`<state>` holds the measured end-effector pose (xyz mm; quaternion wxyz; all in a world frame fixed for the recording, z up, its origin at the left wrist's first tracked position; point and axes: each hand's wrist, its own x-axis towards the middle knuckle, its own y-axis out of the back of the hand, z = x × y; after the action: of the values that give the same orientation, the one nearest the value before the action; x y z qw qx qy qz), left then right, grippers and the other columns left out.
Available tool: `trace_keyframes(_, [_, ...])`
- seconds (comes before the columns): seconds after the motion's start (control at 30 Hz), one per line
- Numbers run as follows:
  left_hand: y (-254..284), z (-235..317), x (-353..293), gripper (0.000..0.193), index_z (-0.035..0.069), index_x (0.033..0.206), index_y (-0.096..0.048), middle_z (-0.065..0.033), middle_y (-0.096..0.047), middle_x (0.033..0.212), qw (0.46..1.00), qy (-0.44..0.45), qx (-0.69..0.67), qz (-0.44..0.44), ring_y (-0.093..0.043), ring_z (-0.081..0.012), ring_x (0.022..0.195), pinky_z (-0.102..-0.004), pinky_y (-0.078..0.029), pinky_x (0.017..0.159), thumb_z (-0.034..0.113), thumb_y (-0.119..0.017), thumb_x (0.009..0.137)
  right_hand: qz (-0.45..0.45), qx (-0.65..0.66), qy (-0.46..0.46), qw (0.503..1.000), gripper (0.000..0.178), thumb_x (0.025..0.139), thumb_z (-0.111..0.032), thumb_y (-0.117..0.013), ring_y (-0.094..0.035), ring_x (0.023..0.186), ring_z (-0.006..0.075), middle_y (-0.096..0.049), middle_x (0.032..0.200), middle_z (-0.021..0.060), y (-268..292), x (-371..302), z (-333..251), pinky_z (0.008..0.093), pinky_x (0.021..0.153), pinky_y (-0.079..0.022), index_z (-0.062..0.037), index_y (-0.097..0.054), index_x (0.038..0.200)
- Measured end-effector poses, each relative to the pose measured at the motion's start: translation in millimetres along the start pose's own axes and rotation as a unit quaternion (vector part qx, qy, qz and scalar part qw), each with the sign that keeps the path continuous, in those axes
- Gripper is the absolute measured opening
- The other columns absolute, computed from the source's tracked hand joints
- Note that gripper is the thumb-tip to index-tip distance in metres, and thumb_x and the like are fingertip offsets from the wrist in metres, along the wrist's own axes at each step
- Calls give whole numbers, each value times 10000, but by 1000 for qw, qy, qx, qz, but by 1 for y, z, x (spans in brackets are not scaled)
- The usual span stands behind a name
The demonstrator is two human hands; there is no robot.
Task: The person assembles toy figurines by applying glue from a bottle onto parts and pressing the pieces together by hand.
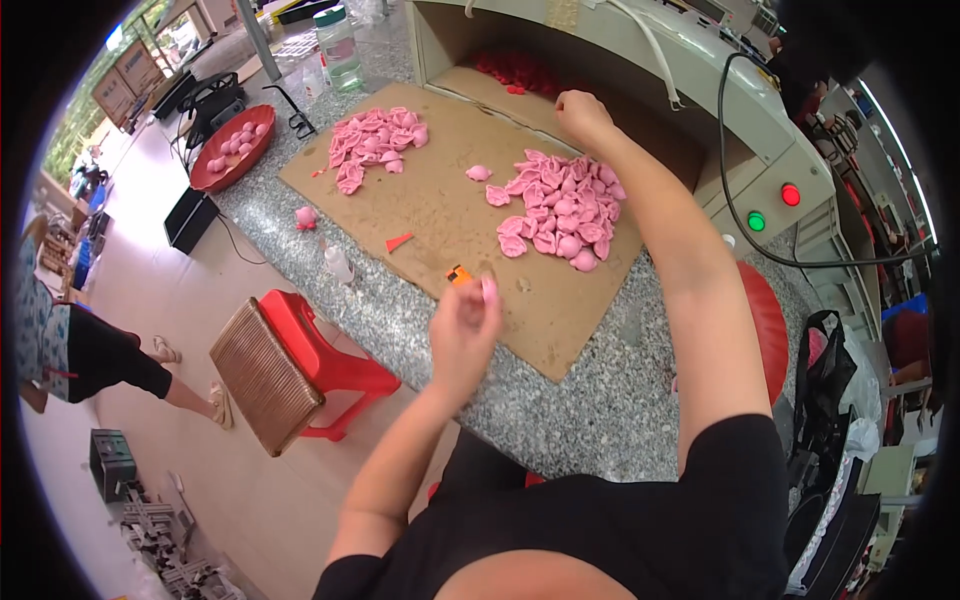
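My left hand is over the near edge of a brown cardboard sheet, its fingers closed on a small pink molded piece. Just beyond its fingertips is a small orange object. My right arm stretches far forward, and my right hand is at the opening of a grey box-like machine. Its fingers are curled in, and what they hold, if anything, is hidden. Close by, inside that opening, lies a heap of small red pieces. To its near side is a large pile of pink molded pieces.
A second pink pile and a red wedge-shaped piece lie on the cardboard. A red dish of pink balls, a clear jar and a small bottle stand leftward. A black cable hangs at right. Another person stands left.
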<state>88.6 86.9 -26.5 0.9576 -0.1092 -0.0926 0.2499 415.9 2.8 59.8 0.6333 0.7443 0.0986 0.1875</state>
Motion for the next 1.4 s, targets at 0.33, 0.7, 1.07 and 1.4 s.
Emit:
trace_keyframes(0.33, [11,2,-3,373,7,1079,-540,-150,-534,1008,910,-290,257,-151,-555,-285,871,-327,-475,733,-25,-595,712,58,15,101,993,320,827,-220,-498,-508,1013,339,-527,1103,162,-84,128,-2,394,850,-421,-187,-556,1140])
trace_keyframes(0.7, [8,-13,-14,350,4,1122,-507,-182,-497,1089,932,-251,199,-168,-529,-303,970,-336,-456,815,-25,-550,776,122,-21,38,992,202,845,-212,-444,-539,921,361,-542,1023,178,-63,82,-13,431,774,-431,-84,-542,965])
trace_keyframes(1.07, [8,5,-22,249,3,1050,-568,-132,-495,1119,957,-211,120,-159,-565,-174,891,-250,-477,745,68,-576,810,-5,443,-58,895,196,840,-182,-550,-555,634,102,-606,822,49,62,-204,-51,208,590,-437,-16,-561,944])
trace_keyframes(1.4, [-44,11,-135,470,-31,1239,-359,-104,-475,1153,944,-8,-185,-272,-491,-149,1057,-251,-412,882,-52,-545,808,-90,696,-109,704,222,843,-133,-556,-541,625,66,-589,781,27,63,-426,-14,181,563,-436,-8,-540,1025])
